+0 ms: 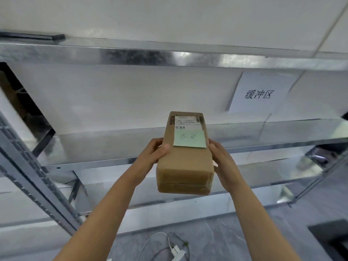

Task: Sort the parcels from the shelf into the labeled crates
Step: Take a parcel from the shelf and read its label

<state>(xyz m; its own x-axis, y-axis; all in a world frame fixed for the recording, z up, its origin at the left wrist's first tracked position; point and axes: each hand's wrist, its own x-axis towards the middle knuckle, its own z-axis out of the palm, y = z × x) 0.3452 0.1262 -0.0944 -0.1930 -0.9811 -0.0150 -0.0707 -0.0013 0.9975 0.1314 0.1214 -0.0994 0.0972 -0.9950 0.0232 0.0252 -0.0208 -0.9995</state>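
A brown cardboard parcel (pixel 185 162) is held up in front of the metal shelf (pixel 94 146), at mid height in the head view. It carries a white shipping label and a pale green sticky note with handwriting on its top face. My left hand (pixel 153 154) grips its left side, thumb on the top edge. My right hand (pixel 223 164) holds its right side with fingers along the edge. The parcel hangs above the shelf board, not touching it.
The galvanised shelf has bare boards above and below. A white paper sign (pixel 259 93) with printed characters hangs on the wall at the right. A white cable and plug (pixel 176 249) lie on the grey floor. A dark crate corner (pixel 331 236) shows at lower right.
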